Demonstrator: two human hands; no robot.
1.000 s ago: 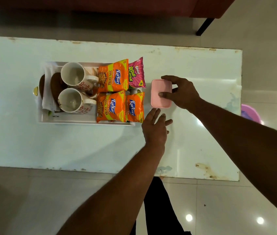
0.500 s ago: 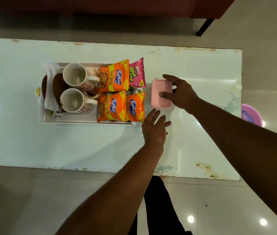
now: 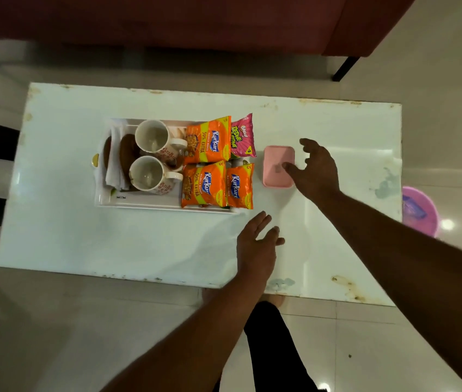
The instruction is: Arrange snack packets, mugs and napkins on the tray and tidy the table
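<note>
A white tray [image 3: 145,203] on the white table [image 3: 111,244] holds two white mugs [image 3: 152,138] [image 3: 146,174], folded white napkins [image 3: 113,171], three orange snack packets [image 3: 208,140] [image 3: 203,183] [image 3: 239,185] and a pink packet [image 3: 241,135]. A pink box [image 3: 276,165] lies on the table just right of the tray. My right hand [image 3: 316,168] hovers at the box's right edge with fingers spread, one fingertip over the lid. My left hand [image 3: 256,244] is open, fingers straight, over the table in front of the tray's right corner.
A red sofa [image 3: 167,21] runs along the far side of the table. A purple bucket [image 3: 419,210] stands on the floor past the table's right edge. My legs and foot [image 3: 275,335] are at the near edge.
My right hand has let go of the pink box and drawn slightly right, fingers now spread. The left hand has barely moved. The camera view has pulled back.
</note>
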